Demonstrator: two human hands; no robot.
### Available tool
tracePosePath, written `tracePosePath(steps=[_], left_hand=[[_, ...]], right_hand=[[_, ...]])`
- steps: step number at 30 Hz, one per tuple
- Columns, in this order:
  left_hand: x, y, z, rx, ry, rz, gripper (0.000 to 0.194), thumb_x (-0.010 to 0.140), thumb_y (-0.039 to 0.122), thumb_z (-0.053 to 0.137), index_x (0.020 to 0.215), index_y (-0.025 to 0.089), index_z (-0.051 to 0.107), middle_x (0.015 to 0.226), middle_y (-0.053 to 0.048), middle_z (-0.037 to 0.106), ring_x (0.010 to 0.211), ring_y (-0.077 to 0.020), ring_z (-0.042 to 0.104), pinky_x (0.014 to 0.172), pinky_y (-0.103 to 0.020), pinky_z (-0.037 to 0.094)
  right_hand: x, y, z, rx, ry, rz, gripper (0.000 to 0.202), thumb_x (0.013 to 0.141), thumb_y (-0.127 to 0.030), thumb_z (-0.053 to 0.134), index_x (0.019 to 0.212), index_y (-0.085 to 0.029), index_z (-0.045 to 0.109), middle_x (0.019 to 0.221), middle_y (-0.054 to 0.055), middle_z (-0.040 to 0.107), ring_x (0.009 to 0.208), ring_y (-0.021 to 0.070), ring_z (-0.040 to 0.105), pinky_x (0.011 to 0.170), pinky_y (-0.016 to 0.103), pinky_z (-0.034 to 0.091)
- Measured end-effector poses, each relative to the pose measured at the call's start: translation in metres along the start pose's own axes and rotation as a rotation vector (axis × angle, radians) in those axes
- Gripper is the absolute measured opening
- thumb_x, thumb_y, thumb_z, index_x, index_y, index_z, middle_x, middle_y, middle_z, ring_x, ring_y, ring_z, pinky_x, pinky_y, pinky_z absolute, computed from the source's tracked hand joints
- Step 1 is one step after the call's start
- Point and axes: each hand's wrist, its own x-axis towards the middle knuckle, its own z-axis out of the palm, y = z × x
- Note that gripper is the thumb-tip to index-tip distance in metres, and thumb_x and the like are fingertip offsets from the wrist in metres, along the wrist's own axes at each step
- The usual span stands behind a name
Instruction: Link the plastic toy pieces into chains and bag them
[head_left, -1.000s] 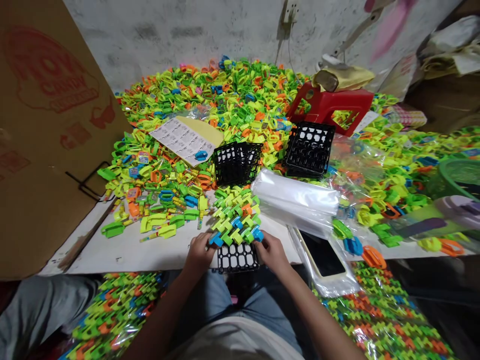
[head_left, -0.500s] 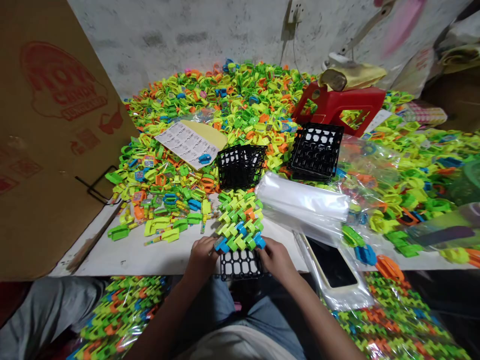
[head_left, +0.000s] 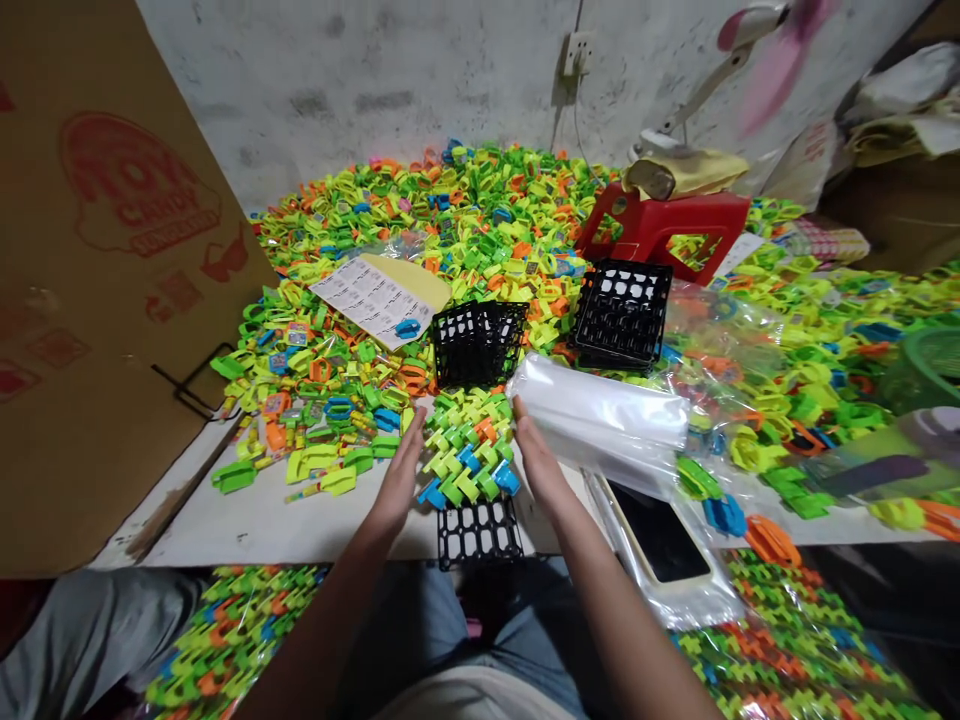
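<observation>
A black plastic grid rack (head_left: 480,533) lies at the table's front edge. Rows of small green, yellow, blue and orange plastic toy pieces (head_left: 469,450) stand packed in it, while its nearest rows are bare. Along the left side of the pieces stands my left hand (head_left: 400,475), palm inward with fingers stretched forward. My right hand (head_left: 538,462) mirrors it on the right side, fingers straight, beside a stack of clear plastic bags (head_left: 607,405). Neither hand is wrapped round anything; whether the palms touch the pieces I cannot tell.
Behind the rack stand more black racks (head_left: 480,345) and another stack (head_left: 622,310). A big heap of toys (head_left: 480,215) reaches the wall. A cardboard box (head_left: 120,300) is at left, a label sheet (head_left: 375,295) nearby, a bagged phone (head_left: 660,530) and red stool (head_left: 664,230) at right.
Both hands have moved forward from the rack's near corners to the sides of the toy pieces, and their fingers have straightened. The view has shifted slightly.
</observation>
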Motion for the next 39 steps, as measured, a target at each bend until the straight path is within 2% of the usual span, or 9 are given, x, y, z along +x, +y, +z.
tracePosePath(steps=[4, 9, 16, 19, 22, 26, 30, 35, 39], left_hand=[[0.001, 0.013, 0.016, 0.023, 0.009, 0.034, 0.046, 0.095, 0.046, 0.029, 0.139, 0.033, 0.038, 0.152, 0.003, 0.025, 0.137, -0.023, 0.03, 0.1, -0.041, 0.044], [0.0, 0.021, 0.016, 0.046, 0.002, 0.075, 0.044, 0.095, 0.042, 0.031, 0.137, 0.03, 0.042, 0.148, 0.001, 0.034, 0.138, -0.0204, 0.028, 0.107, -0.041, 0.038], [0.003, 0.014, 0.009, 0.064, -0.047, 0.023, 0.051, 0.095, 0.05, 0.022, 0.144, 0.035, 0.024, 0.152, 0.003, 0.023, 0.138, -0.022, 0.029, 0.101, -0.041, 0.043], [0.001, 0.009, -0.012, 0.102, 0.033, 0.084, 0.052, 0.096, 0.048, 0.017, 0.145, 0.032, 0.023, 0.151, 0.0, 0.027, 0.139, -0.0185, 0.027, 0.11, -0.04, 0.032], [-0.009, 0.0, -0.054, 0.318, 0.219, 0.198, 0.049, 0.093, 0.049, 0.032, 0.134, 0.026, 0.045, 0.145, -0.005, 0.041, 0.136, -0.021, 0.032, 0.113, -0.04, 0.025], [-0.029, -0.024, -0.119, 0.822, 0.412, 0.276, 0.044, 0.086, 0.044, 0.046, 0.124, 0.024, 0.055, 0.142, -0.009, 0.042, 0.133, -0.0294, 0.035, 0.111, -0.047, 0.026], [-0.041, -0.049, -0.145, 1.137, 0.341, 0.133, 0.068, 0.074, 0.05, 0.061, 0.134, 0.022, 0.045, 0.15, -0.015, 0.024, 0.137, -0.0404, 0.02, 0.107, -0.058, 0.021], [-0.024, -0.055, -0.136, 1.249, 0.277, 0.1, 0.091, 0.065, 0.061, 0.066, 0.142, 0.026, 0.033, 0.155, -0.014, 0.007, 0.139, -0.044, 0.007, 0.107, -0.061, 0.015], [0.003, -0.045, -0.138, 1.303, 0.147, 0.207, 0.105, 0.058, 0.063, 0.071, 0.145, 0.027, 0.026, 0.156, -0.015, 0.0, 0.14, -0.044, 0.003, 0.107, -0.064, 0.007]], right_hand=[[0.006, -0.004, 0.019, -0.109, -0.108, -0.055, 0.067, 0.085, -0.068, 0.035, 0.142, -0.031, 0.033, 0.155, -0.003, 0.012, 0.143, 0.0208, 0.007, 0.116, 0.046, 0.008], [0.005, 0.0, 0.024, -0.126, -0.129, -0.068, 0.07, 0.084, -0.07, 0.034, 0.143, -0.032, 0.029, 0.155, -0.003, 0.009, 0.143, 0.0199, 0.003, 0.116, 0.045, 0.007], [0.008, 0.002, 0.012, 0.064, -0.079, 0.039, 0.075, 0.085, -0.069, 0.032, 0.147, -0.032, 0.013, 0.154, 0.0, 0.015, 0.142, 0.0202, 0.012, 0.115, 0.047, 0.01], [0.002, 0.006, -0.001, 0.085, 0.027, 0.029, 0.07, 0.087, -0.065, 0.033, 0.147, -0.034, 0.012, 0.154, 0.001, 0.02, 0.141, 0.0196, 0.017, 0.114, 0.048, 0.017], [-0.018, 0.015, -0.015, 0.042, 0.236, -0.045, 0.057, 0.088, -0.057, 0.041, 0.137, -0.029, 0.035, 0.144, 0.008, 0.04, 0.132, 0.0218, 0.038, 0.107, 0.045, 0.031], [-0.063, 0.031, -0.022, -0.102, 0.393, -0.144, 0.034, 0.085, -0.05, 0.051, 0.101, -0.021, 0.057, 0.094, 0.009, 0.066, 0.087, 0.0228, 0.063, 0.082, 0.039, 0.05], [-0.109, 0.035, -0.004, -0.316, 0.166, -0.317, 0.014, 0.088, -0.032, 0.051, 0.088, -0.022, 0.061, 0.082, 0.006, 0.064, 0.078, 0.021, 0.061, 0.069, 0.032, 0.05], [-0.132, 0.017, 0.031, -0.393, -0.35, -0.621, 0.015, 0.087, -0.013, 0.046, 0.094, -0.021, 0.057, 0.077, 0.004, 0.063, 0.07, 0.0171, 0.056, 0.064, 0.03, 0.044], [-0.13, 0.007, 0.049, -0.449, -0.528, -0.645, 0.014, 0.089, -0.014, 0.044, 0.093, -0.02, 0.055, 0.075, 0.002, 0.063, 0.068, 0.0152, 0.052, 0.064, 0.028, 0.039]])
